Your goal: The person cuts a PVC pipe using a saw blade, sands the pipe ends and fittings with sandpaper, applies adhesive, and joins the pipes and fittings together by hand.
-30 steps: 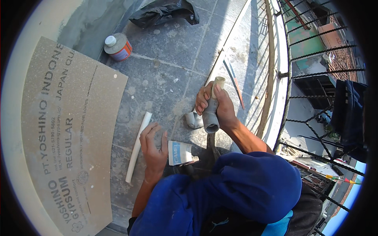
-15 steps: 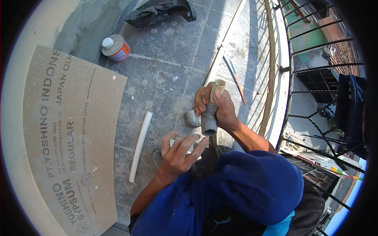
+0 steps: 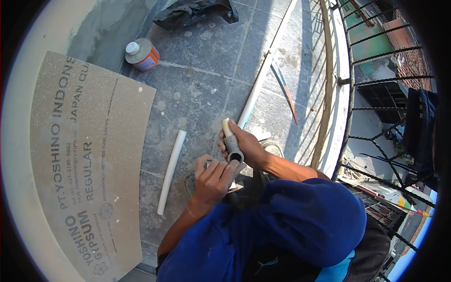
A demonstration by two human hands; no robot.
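My right hand (image 3: 246, 145) is wrapped around a grey plastic pipe fitting (image 3: 230, 141). A short cream pipe end (image 3: 226, 126) sticks out of its far end. The fitting's open mouth is tilted towards me. My left hand (image 3: 213, 178) reaches in from the left with loosely bent fingers. One fingertip is at the fitting's mouth; whether it goes inside is hard to see, and the thumb is hidden. Left of that hand, a short white pipe (image 3: 171, 172) lies on the tiled floor. A long white pipe (image 3: 258, 87) runs away beyond my right hand.
A printed gypsum board (image 3: 89, 169) lies at the left. Behind it stands a white-capped bottle (image 3: 142, 55) with an orange label, beside a black plastic bag (image 3: 196, 13). A thin red-and-blue strip (image 3: 284, 92) rests near the long pipe. Black metal railing (image 3: 350, 89) borders the right side.
My right hand has brought the fitting down and left, turning its mouth towards me. My left fingers now meet it there, after being apart from it. The view has shifted slightly.
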